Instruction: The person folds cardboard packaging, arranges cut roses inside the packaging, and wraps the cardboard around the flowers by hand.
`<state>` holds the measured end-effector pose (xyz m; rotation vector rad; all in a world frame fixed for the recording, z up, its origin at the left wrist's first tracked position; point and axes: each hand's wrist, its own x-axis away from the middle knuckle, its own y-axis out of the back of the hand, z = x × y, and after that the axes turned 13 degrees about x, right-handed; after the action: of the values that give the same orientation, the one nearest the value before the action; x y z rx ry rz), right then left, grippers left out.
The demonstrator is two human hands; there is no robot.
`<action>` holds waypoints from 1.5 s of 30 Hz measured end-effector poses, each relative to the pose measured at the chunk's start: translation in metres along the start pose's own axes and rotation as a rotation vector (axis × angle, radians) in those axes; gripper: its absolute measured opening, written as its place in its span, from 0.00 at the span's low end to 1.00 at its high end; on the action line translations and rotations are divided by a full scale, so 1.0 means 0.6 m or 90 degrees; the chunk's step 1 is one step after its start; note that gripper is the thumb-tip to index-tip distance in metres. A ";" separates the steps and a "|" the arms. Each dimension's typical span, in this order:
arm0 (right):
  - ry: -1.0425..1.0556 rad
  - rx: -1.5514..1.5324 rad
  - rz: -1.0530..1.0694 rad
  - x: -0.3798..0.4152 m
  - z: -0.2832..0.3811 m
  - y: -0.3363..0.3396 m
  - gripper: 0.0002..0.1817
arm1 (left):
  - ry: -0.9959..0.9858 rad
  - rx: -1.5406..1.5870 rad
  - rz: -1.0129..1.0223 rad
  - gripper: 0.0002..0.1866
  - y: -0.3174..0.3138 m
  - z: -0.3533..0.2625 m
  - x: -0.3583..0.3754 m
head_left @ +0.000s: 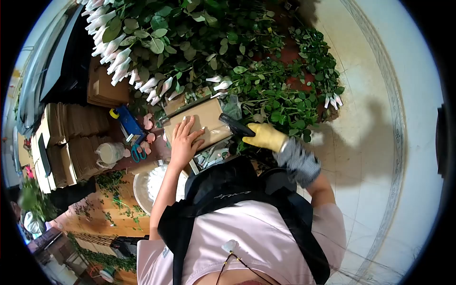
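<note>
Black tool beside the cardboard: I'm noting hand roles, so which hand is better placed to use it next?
Probably the right: the gloved right hand already holds the black tool, while the left hand rests with fingers spread on the cardboard.

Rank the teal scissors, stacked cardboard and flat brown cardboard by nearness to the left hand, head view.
From the left hand:
1. Flat brown cardboard: directly under it, touching.
2. Teal scissors: off to its left.
3. Stacked cardboard: farther left, beyond the scissors.

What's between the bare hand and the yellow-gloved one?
In the head view: flat brown cardboard under the left hand, plus a black tool in the right hand.
</note>
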<state>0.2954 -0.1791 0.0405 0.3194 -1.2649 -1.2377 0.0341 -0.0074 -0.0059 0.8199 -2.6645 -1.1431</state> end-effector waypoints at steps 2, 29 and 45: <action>-0.002 -0.424 0.278 -0.050 -0.075 -0.048 0.18 | 0.005 -0.010 -0.002 0.16 0.000 -0.002 -0.001; 0.013 -0.744 -0.140 0.147 -0.081 -0.001 0.26 | -0.410 -0.190 0.160 0.09 -0.068 -0.086 -0.207; 0.302 0.070 -0.043 -0.012 0.233 -0.033 0.33 | 0.296 0.563 -0.281 0.35 -0.013 -0.113 0.109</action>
<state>0.1696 -0.1219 0.0708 0.6963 -0.9159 -1.0683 0.0040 -0.0892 0.0303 1.6009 -2.5551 0.2858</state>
